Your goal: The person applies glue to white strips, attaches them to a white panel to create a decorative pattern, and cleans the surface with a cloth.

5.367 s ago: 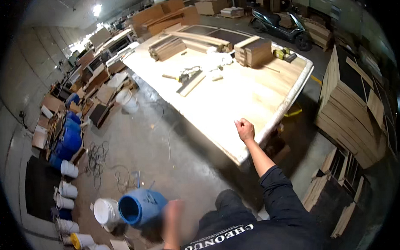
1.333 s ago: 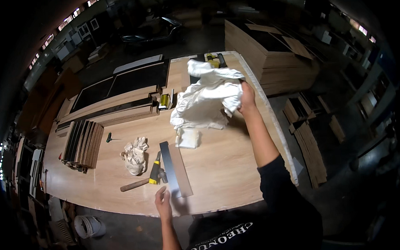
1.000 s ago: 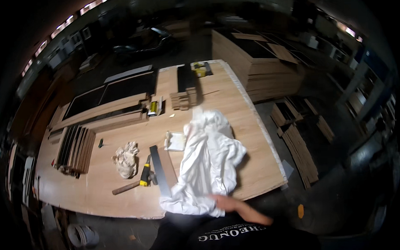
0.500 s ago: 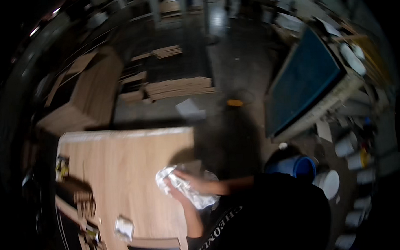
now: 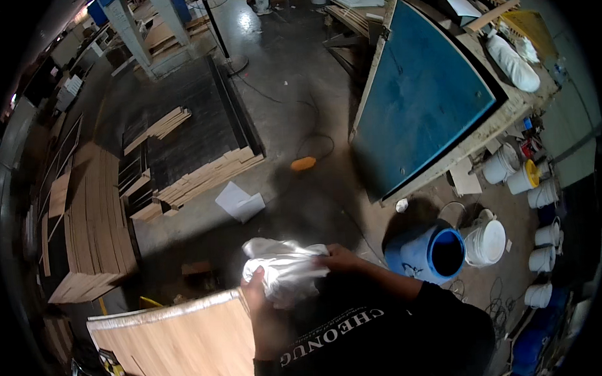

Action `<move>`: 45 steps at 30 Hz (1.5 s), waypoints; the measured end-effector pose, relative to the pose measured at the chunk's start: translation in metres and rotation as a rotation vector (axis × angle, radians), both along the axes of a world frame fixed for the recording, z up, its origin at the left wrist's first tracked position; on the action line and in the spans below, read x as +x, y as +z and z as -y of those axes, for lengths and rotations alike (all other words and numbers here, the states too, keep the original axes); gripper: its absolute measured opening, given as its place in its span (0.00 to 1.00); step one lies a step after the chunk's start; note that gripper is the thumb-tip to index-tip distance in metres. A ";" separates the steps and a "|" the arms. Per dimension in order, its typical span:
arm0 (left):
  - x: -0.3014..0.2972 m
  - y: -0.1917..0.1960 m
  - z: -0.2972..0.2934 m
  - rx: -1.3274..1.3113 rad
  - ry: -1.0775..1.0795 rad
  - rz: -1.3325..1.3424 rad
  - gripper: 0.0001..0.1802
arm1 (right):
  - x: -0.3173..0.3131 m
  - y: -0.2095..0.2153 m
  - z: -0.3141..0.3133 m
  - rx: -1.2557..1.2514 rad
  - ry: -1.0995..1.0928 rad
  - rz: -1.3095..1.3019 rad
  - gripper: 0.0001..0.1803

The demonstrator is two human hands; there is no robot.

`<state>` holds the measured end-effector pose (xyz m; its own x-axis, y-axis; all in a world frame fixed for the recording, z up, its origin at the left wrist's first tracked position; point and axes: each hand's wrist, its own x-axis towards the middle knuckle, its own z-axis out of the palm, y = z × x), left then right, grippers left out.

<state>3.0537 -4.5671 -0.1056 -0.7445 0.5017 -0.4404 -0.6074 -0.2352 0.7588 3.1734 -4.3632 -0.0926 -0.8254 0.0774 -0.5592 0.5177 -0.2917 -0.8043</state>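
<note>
At the far left, flat boards [image 5: 90, 222] lie stacked on the floor, and just right of them a dark pallet [image 5: 179, 126] carries loose wooden strips [image 5: 204, 175] along its near edge. Near the lower left, the corner of a pale tabletop [image 5: 180, 345] juts in. A white sheet of paper [image 5: 240, 202] lies on the concrete beyond it. At the centre, close to the person's chest, both hands hold a bunched white cloth [image 5: 284, 268]: the left hand [image 5: 257, 299] is closed on its near left side from below, thumb up against the fabric, and the right hand [image 5: 340, 258] is closed on its right edge, fingers curled into the folds. The cloth is clear of the tabletop, just past its corner. A small orange object [image 5: 303, 163] sits farther off on the floor beside a cable. To the right, a blue-topped table [image 5: 423, 91] stands tilted in the view. Near it, a blue bucket [image 5: 429, 253] lies close to the right forearm, with a white bucket [image 5: 486, 241] touching it, and more white tubs [image 5: 538, 246] line the right edge.
</note>
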 end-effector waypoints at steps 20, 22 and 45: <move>-0.447 0.006 -0.351 -0.411 -0.510 -0.623 0.14 | -0.468 -0.012 -0.348 0.877 0.617 -0.070 0.26; -0.492 0.017 -0.402 -0.365 -0.519 -0.598 0.12 | -0.491 0.024 -0.403 0.926 0.668 -0.001 0.30; -0.874 0.083 -1.049 -0.085 -1.003 -0.540 0.12 | -0.840 -0.040 -0.994 1.022 -1.526 -0.389 0.38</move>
